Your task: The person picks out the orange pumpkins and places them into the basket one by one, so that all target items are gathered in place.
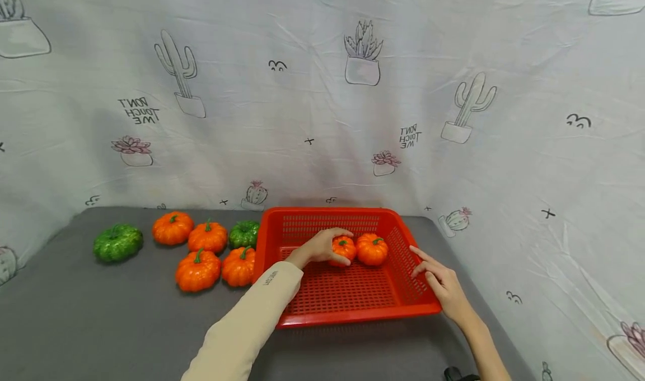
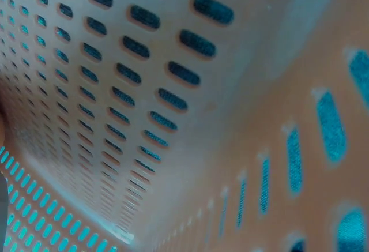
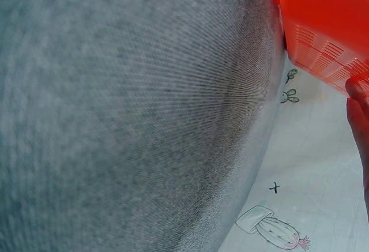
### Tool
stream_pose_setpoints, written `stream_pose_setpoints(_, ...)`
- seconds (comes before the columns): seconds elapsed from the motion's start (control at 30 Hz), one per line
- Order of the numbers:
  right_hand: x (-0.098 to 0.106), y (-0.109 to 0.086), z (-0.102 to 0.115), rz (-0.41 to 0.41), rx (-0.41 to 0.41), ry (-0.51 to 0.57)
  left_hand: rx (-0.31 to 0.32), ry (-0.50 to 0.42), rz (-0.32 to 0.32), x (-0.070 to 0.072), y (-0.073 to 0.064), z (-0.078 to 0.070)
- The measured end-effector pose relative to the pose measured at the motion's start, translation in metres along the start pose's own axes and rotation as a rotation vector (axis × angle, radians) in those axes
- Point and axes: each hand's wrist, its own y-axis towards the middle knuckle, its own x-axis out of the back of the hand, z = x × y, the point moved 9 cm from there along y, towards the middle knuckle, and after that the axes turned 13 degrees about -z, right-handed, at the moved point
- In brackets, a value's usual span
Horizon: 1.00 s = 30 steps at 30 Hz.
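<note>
Inside the red plastic basket (image 1: 347,317), my left hand (image 1: 322,246) curves its fingers and thumb around a small orange pumpkin (image 1: 342,249). Right beside that one lies another orange pumpkin (image 1: 372,250) on the basket floor. My right hand (image 1: 445,286) holds the basket's right rim, fingers bent over the edge; the right wrist view shows a finger (image 3: 358,105) against the basket wall (image 3: 323,27). The left wrist view is filled by the slotted basket wall (image 2: 144,61), and the held pumpkin is out of sight there.
Left of the basket on the grey tabletop (image 1: 101,319) sit several orange pumpkins (image 1: 198,272), a large green pumpkin (image 1: 118,243) and a smaller green one (image 1: 244,235) close to the basket's side. A white printed cloth (image 1: 312,106) hangs behind and to the right.
</note>
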Motion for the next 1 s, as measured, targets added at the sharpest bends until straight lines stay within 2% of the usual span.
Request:
stream_pose_setpoints(0.17,0.000,0.005,0.018,0.005,-0.023,-0.015,0.028,-0.089,0.001,0.001,-0.001,0.003)
stream_pose_setpoints(0.43,0.001,0.006,0.021,0.011,-0.032,-0.021,0.097,-0.145,-0.015,0.000,-0.002,0.002)
stream_pose_setpoints(0.63,0.001,0.004,0.020,0.006,-0.035,-0.027,0.100,-0.163,-0.022,-0.002,-0.003,0.000)
stream_pose_setpoints(1.0,0.000,0.005,0.020,0.003,-0.022,-0.034,0.119,-0.177,0.004,0.000,-0.001,0.004)
